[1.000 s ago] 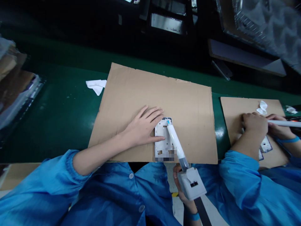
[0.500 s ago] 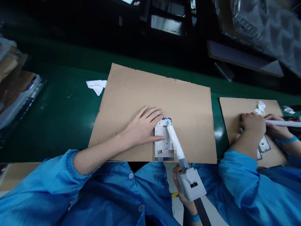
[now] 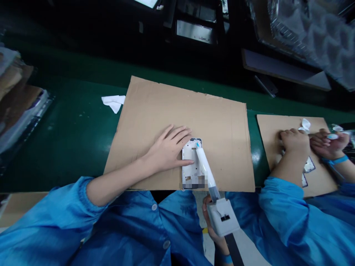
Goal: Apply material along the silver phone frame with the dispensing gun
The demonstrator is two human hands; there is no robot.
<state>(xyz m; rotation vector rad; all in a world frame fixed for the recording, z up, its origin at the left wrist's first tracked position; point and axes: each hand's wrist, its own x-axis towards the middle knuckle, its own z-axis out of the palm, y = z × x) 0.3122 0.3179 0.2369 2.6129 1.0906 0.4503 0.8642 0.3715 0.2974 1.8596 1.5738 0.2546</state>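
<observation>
A white phone frame point(image 3: 190, 157) lies on a brown cardboard sheet point(image 3: 219, 125), close to its near edge. My left hand point(image 3: 169, 149) rests flat on the cardboard with fingers outstretched. Its thumb reaches across the frame and its forefinger touches the upper left corner. My right hand point(image 3: 208, 218) grips a glue gun point(image 3: 223, 216) with a long white tube, below the table edge; part of the hand is hidden behind the gun's body. The blue tip point(image 3: 197, 145) of the tube is at the upper part of the frame; whether it touches cannot be made out.
A white tissue point(image 3: 114, 102) lies left of the cardboard on the green table point(image 3: 72, 129). Stacked sheets point(image 3: 19, 92) stand at far left. To the right, a co-worker's hands point(image 3: 295, 140) work over another cardboard sheet point(image 3: 269, 129). A dark phone-like piece point(image 3: 266, 87) lies behind.
My hands and the phone frame have hardly moved; the view has shifted slightly. The co-worker's right hand has turned, with its white tube now pointing toward the camera.
</observation>
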